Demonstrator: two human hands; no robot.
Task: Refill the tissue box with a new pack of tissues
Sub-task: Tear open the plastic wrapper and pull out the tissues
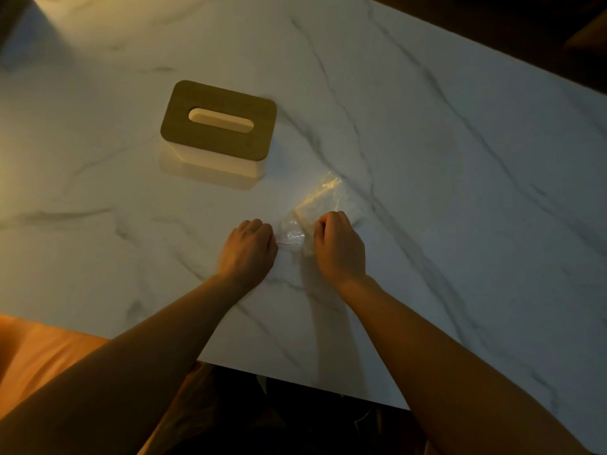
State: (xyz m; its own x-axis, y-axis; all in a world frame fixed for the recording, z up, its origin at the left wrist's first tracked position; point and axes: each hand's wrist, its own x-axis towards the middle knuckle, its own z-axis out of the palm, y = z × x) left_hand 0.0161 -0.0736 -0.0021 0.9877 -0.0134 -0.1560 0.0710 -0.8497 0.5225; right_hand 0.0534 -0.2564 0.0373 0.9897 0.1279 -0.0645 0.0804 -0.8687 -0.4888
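Observation:
A white tissue box [215,159] with a brown wooden lid [218,119] and an oval slot stands closed on the marble table, left of centre. Nearer to me lies a tissue pack in clear plastic wrap [320,200], angled away to the upper right. My left hand [248,249] and my right hand [340,246] are both fisted at the near end of the pack, each pinching the wrap, with a crumpled bit of plastic [292,234] stretched between them. Dim light hides whether the wrap is torn.
The white marble table [443,192] with grey veins runs to a near edge [295,380] close to my body. An orange cushion or seat [42,349] shows at the lower left. Dark floor lies beyond the table's far right edge.

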